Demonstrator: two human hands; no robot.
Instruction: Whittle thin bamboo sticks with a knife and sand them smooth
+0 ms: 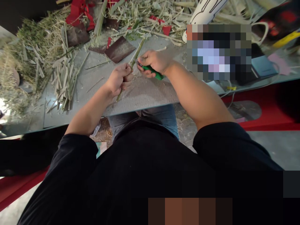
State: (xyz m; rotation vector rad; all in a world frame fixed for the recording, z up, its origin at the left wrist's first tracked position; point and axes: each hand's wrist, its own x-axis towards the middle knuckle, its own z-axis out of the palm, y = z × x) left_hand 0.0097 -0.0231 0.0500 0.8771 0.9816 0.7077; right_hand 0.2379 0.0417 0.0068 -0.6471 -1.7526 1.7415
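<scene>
My left hand [120,78] is closed around a thin green plant stalk [140,47], which slants from the lower left up to the right over the table. A pale strip shows along the stalk just above my fist. Close beside it, my right hand [152,62] grips a tool with a green handle [153,72], probably a knife; its blade is mostly hidden by the fingers. The tool's front end is at the stalk, but I cannot tell whether it touches. Beyond my hands a dark brown flat piece [120,49] lies on the table.
A bundle of cut strips [67,82] lies to the left, beside a heap of green shavings [30,47]. Plant scraps and red pieces [78,14] cover the back of the table [150,93]. A white printed cylinder [206,11] and a blurred-out patch are at the right.
</scene>
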